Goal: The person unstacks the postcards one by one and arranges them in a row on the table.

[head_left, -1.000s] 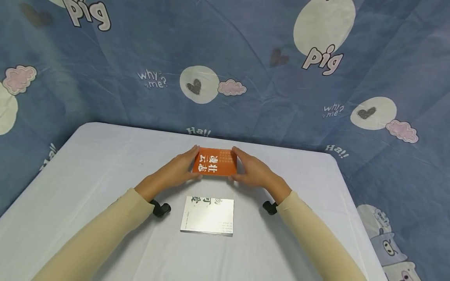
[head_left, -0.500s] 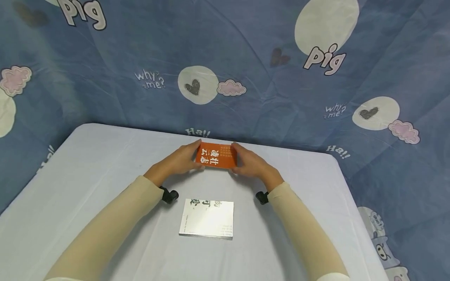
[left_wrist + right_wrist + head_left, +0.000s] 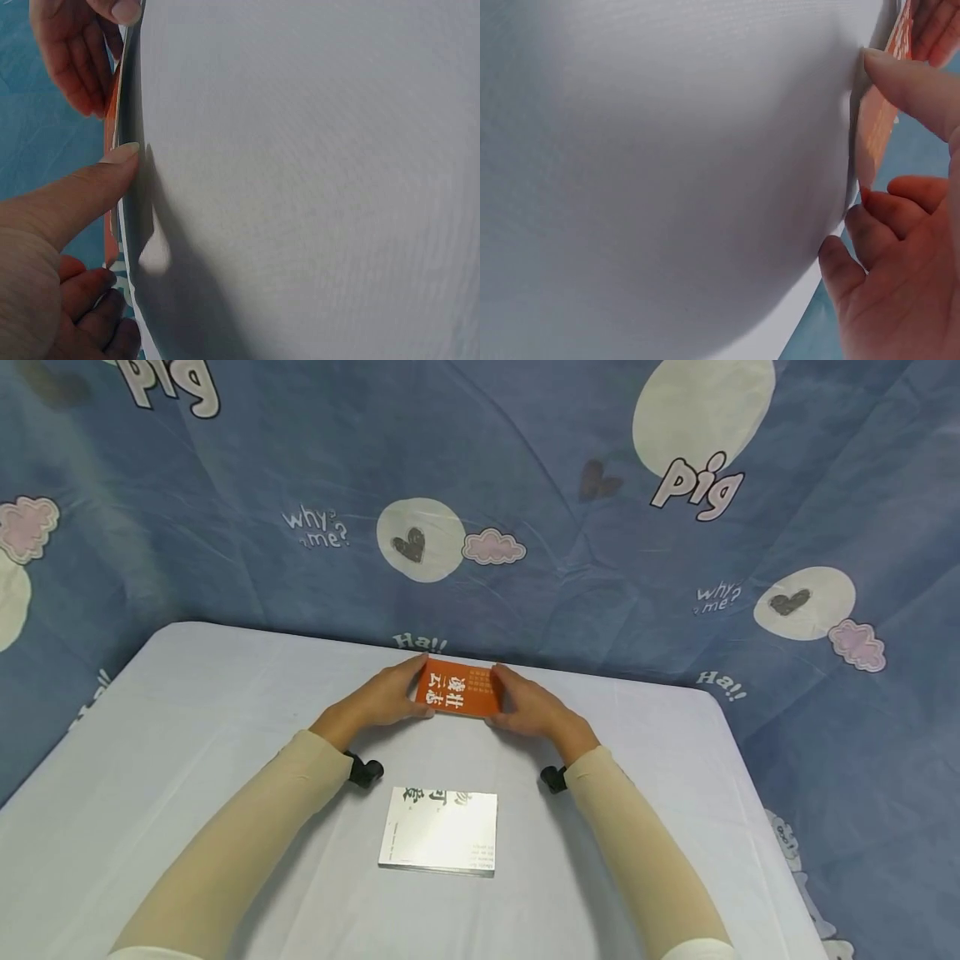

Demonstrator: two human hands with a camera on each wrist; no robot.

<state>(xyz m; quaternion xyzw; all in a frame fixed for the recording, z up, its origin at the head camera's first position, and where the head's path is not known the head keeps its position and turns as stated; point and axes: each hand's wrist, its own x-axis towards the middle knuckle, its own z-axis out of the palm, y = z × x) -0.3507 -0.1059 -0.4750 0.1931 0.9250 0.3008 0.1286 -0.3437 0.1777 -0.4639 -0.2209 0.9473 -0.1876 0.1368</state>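
Note:
An orange booklet (image 3: 459, 687) with white characters is held near the far edge of the table. My left hand (image 3: 384, 695) grips its left end, with the thumb on the near side and the fingers beyond. At the opposite end my right hand (image 3: 528, 702) grips it the same way. The right wrist view shows the orange cover (image 3: 877, 135) between thumb and fingers. Whether the booklet touches the cloth cannot be told. Closer to me lies a silvery-white booklet (image 3: 438, 833) with dark characters, flat on the table and apart from both hands.
A white cloth covers the table (image 3: 225, 710). Its far edge runs just beyond the orange booklet. Behind it hangs a blue printed curtain (image 3: 525, 460). Black wrist cameras (image 3: 365, 772) sit under both wrists.
Both hands have carried the orange booklet a little farther away, toward the table's back edge, mostly in the earlier half second. The silvery-white booklet stays in place on the table.

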